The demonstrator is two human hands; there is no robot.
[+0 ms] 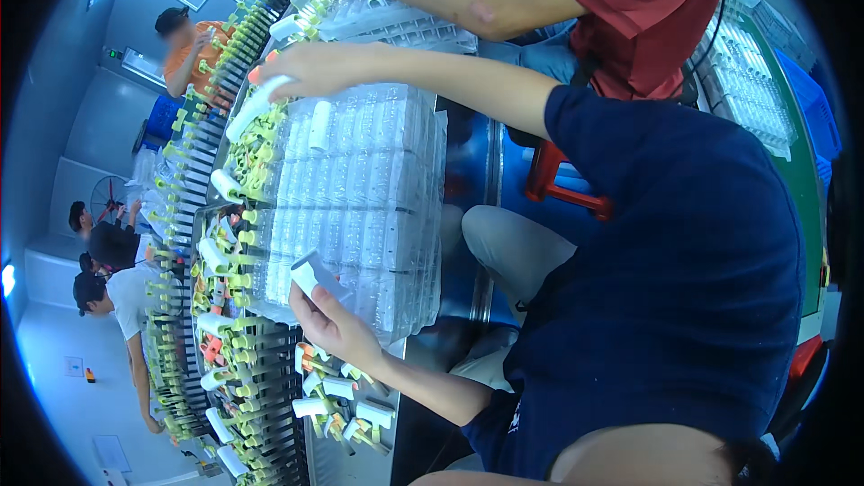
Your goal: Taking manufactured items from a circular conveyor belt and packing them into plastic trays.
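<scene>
A short white plastic tube [317, 275], its open end showing, sits between the thumb and fingers of my left hand [337, 328], low over the near corner of a stack of clear trays. My right hand [310, 70] is bent over the top end of the stack, closed around a longer white tube [261, 108]. Something orange shows at its fingertips. The clear plastic tray [346, 207] has rows of moulded pockets, with one loose white tube [319, 126] lying on it between my hands.
A curved conveyor [184, 216] with yellow-green holders runs beside the trays. White tubes and yellow-green parts [346, 400] lie on the table below the stack. A co-worker in a red shirt [639, 9] works close by at more trays. A red stool frame [553, 180] stands beside my legs.
</scene>
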